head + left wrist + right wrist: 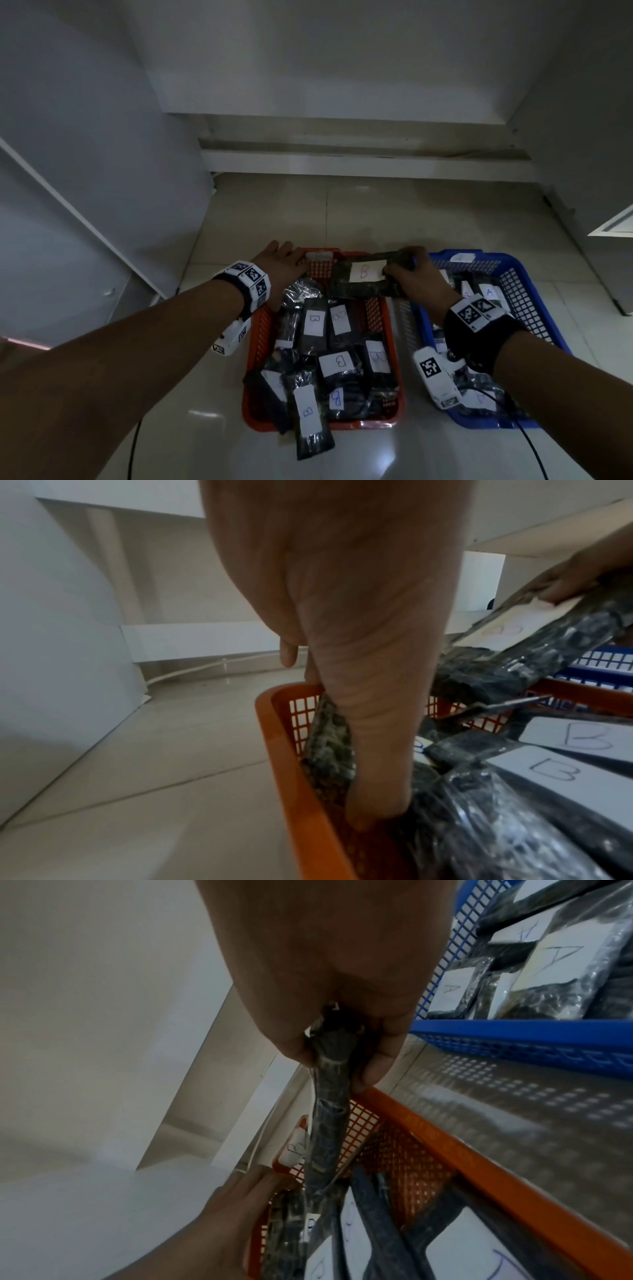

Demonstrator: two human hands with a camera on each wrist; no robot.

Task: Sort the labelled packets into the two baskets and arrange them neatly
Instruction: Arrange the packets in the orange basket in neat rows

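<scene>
An orange basket in the middle of the floor holds several dark packets labelled B. One packet hangs over its near rim. To its right, a blue basket holds packets labelled A. My right hand grips one end of a dark B packet, held flat over the orange basket's far end. My left hand lies with straight fingers on the far-left corner of the orange basket. Its thumb reaches down beside a packet standing against the wall.
Glossy tile floor surrounds both baskets. A low step and white walls close off the back. A white panel stands at the left and a cabinet corner at the right. A black cable trails over the floor at the near left.
</scene>
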